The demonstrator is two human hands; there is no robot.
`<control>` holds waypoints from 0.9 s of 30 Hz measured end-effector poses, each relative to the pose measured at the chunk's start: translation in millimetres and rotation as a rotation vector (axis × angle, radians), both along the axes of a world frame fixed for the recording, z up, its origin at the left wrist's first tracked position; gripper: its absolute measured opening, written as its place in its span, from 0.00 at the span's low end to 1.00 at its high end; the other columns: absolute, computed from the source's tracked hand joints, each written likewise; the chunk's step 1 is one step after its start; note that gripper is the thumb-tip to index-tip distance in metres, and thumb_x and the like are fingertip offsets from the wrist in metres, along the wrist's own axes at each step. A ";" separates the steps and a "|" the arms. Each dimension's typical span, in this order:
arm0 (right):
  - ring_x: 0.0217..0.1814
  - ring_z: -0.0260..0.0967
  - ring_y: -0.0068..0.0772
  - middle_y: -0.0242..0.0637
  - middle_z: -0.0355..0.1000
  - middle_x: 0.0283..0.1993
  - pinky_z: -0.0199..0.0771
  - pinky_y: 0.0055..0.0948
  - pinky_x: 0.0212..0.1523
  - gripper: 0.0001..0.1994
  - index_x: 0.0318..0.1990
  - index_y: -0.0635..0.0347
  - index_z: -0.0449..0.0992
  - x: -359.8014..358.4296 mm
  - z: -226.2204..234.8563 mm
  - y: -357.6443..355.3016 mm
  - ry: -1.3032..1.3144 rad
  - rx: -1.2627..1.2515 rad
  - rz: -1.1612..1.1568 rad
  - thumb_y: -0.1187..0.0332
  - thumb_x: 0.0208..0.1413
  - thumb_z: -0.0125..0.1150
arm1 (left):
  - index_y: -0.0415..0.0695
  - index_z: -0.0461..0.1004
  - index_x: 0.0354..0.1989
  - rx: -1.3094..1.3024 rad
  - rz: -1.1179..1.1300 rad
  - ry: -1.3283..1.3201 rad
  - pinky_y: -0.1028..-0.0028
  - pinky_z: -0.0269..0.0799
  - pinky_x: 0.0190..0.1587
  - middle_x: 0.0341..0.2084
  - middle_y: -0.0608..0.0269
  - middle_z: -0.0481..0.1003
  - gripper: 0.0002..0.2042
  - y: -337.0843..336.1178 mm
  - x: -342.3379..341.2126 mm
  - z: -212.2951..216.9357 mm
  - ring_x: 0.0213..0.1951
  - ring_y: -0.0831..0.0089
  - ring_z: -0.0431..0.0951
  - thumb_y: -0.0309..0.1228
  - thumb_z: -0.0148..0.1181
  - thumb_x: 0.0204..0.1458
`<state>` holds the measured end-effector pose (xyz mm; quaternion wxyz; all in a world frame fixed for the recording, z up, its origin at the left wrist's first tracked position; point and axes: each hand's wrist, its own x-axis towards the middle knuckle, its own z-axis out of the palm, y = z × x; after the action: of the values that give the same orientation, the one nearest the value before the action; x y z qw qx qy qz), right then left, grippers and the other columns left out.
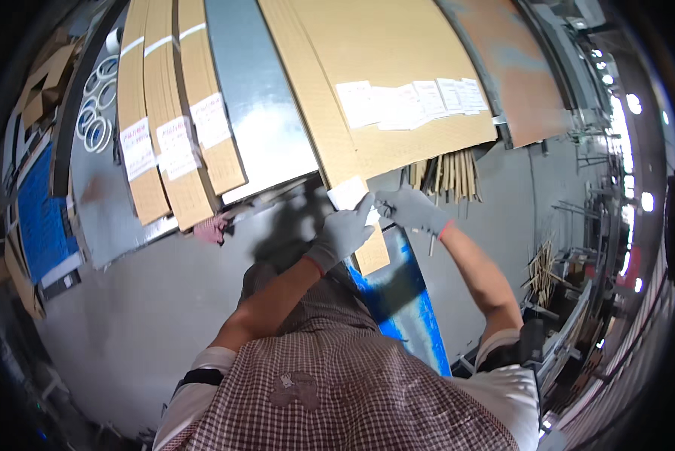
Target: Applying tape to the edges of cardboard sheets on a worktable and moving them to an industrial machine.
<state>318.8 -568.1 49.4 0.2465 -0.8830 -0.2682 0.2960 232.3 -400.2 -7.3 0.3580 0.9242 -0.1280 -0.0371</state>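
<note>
A white label [348,192] is pinched by both gloved hands (left hand [342,233], right hand [412,209]) at the cardboard strip's [330,135] near end; uneven pressing could leave it skewed or creased.

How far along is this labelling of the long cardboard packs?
Looks done: three long cardboard packs at the left each carry a white label. In hand: the left hand and right hand, both in grey gloves, press a white label onto the near end of the wide cardboard pack. Possibly left: a row of loose white labels lies on that pack; I cannot tell how many are still to be used.
</note>
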 end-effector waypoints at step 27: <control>0.41 0.70 0.37 0.41 0.74 0.38 0.68 0.32 0.45 0.07 0.37 0.65 0.76 -138.7 71.3 249.3 -0.508 0.730 0.153 0.73 0.53 0.56 | 0.40 0.73 0.37 -0.192 0.771 0.451 0.61 0.69 0.43 0.31 0.52 0.75 0.11 170.9 -412.6 5.2 0.38 0.56 0.76 0.34 0.49 0.53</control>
<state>180.1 -318.8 120.7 0.4454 -0.7606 -0.4715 -0.0269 -180.3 -229.3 -2.2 0.4487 0.8357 0.3038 -0.0894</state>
